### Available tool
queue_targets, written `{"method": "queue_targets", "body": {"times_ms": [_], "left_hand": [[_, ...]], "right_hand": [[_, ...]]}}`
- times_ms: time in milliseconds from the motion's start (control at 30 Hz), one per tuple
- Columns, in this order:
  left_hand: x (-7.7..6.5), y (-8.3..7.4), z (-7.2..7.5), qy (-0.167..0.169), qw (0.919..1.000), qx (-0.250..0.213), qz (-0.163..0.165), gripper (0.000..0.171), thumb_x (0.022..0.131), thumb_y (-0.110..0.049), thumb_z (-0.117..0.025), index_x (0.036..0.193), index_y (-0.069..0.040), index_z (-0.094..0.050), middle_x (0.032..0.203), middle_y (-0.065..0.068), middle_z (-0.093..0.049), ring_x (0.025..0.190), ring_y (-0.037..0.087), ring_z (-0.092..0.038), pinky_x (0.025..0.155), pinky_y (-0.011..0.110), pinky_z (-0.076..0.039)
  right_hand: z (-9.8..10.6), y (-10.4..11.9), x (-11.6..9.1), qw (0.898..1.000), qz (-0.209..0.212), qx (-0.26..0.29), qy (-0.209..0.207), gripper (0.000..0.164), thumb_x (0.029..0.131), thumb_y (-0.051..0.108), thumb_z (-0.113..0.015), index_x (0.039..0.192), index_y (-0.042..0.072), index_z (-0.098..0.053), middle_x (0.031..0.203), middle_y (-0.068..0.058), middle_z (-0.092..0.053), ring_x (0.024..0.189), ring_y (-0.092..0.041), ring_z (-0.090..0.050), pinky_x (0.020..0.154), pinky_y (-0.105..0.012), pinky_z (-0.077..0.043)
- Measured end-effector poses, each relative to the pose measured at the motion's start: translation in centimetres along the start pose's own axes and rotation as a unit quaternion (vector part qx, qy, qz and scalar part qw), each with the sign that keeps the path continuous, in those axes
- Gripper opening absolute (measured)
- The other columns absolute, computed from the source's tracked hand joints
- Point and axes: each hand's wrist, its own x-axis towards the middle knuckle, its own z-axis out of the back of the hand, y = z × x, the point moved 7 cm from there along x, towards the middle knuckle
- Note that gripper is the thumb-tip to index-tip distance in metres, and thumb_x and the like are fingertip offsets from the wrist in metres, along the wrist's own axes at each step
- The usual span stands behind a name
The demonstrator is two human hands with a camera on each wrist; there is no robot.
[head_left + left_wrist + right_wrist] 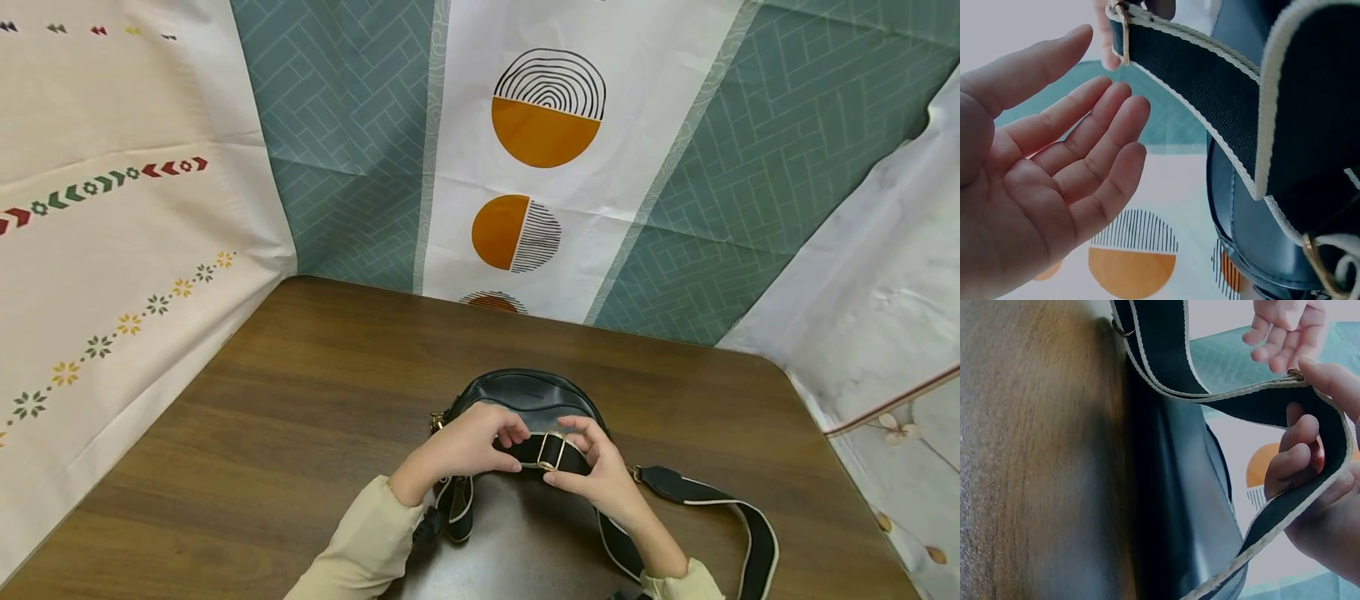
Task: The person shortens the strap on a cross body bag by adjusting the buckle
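A: Where is the black bag (517, 387)?

B: It is on the brown worktop (262, 417), with its round top toward the far edge.

A: What am I holding?

B: Your right grip (603, 479) is on the near side of the bag. It pinches the bag's black strap (1191, 75) right by the gold buckle (552, 451). Your left grip (465, 442) is on the near side of the bag too. Its fingers are loose and a bit bent, near the strap but apart from it.

A: How much room do I have?

B: Your widest stretch of wood is left of the bag. It runs to the left edge, where a cream cloth (150, 275) hangs. Behind the bag you have a thinner strip of wood, then the far edge and a green and white cloth (345, 125). Right of the bag, more of the strap curls over the wood. Past that you reach the right edge, by a pale cloth (885, 292).

A: Can I read a name anywhere?

B: Your grips and the strap hide some of the bag's front, and the rest is too dark and small to read. Behind the bag, you see orange and striped circles (547, 137). Left of it, you see little stars (128, 323).
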Motion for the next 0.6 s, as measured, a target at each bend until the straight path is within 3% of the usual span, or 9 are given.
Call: {"method": "queue_targets", "body": {"times_ms": [233, 600], "left_hand": [[0.7, -0.6, 0.0, -0.006, 0.9983, 0.058, -0.005, 0.032, 0.071, -0.012, -0.076, 0.098, -0.002, -0.063, 0.089, 0.003, -0.06, 0.078, 0.012, -0.055, 0.071, 0.02, -0.043], [1.5, -1.1, -0.4, -0.003, 0.995, 0.099, -0.014, 0.047, 0.068, -0.023, -0.078, 0.107, -0.006, -0.06, 0.101, 0.002, -0.059, 0.089, 0.013, -0.055, 0.077, 0.021, -0.043]], "right_hand": [[-0.4, 0.2, 0.0, 0.999, 0.013, 0.023, 0.026, 0.058, 0.073, -0.009, -0.065, 0.119, -0.007, -0.03, 0.096, -0.011, -0.058, 0.076, -0.012, -0.058, 0.062, -0.028, -0.05], [-0.5, 0.4, 0.0, 0.998, 0.032, 0.027, 0.045, 0.058, 0.076, -0.004, -0.065, 0.121, -0.007, -0.029, 0.097, -0.009, -0.06, 0.08, -0.019, -0.057, 0.066, -0.027, -0.049]]}}
